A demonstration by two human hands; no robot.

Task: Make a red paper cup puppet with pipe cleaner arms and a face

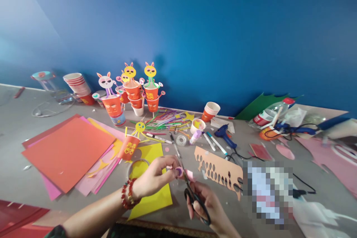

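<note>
My left hand [158,174], with a red bead bracelet [127,195] on its wrist, pinches a small pink paper piece [180,171] with a purple patch on it. My right hand [205,202] grips the black handles of a pair of scissors [198,204]. The scissor blades lie at the right edge of the pink piece, where a strip of pink paper [190,174] sticks out. Under my left hand is a yellow sheet [164,197] with a round cut-out. Behind it leans an orange paper cup [129,147] with a yellow face figure.
Stacked coloured sheets [69,148] lie at left. Decorated cups [111,104] stand by the blue wall, near a pile of pipe cleaners [173,119]. A blue glue gun [225,136], markers [216,143] and a punched orange sheet [219,169] lie at right, with a bottle [272,111] behind.
</note>
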